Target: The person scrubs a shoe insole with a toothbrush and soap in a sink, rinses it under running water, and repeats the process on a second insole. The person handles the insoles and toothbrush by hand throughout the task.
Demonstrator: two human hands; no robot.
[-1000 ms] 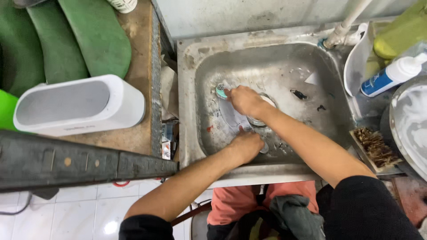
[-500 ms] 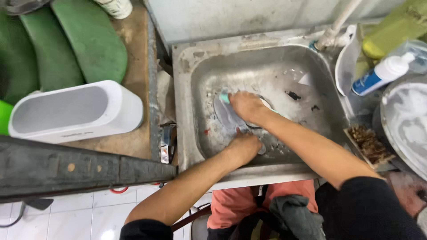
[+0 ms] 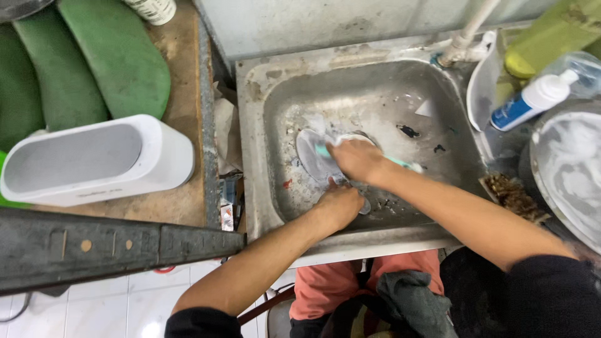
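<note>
A grey shoe insole (image 3: 310, 156) lies wet in the metal sink (image 3: 375, 94). My left hand (image 3: 338, 203) presses down on the insole's near end and holds it. My right hand (image 3: 358, 160) is closed on a teal-handled brush (image 3: 402, 163). The brush head rests on the insole's upper part, and its handle sticks out to the right past my wrist. My hands hide much of the insole's middle.
A white oblong container (image 3: 94, 159) and green insoles (image 3: 113, 56) lie on the wooden counter at left. A dark plank (image 3: 113, 247) crosses the lower left. A white pipe (image 3: 466, 34), a blue-and-white pump bottle (image 3: 532, 100), a foamy round basin (image 3: 570, 169) and a brown scrub pad (image 3: 510, 194) are at right.
Both hands stay on the insole. My right hand has shifted the brush a little along it, and the view has drifted slightly.
</note>
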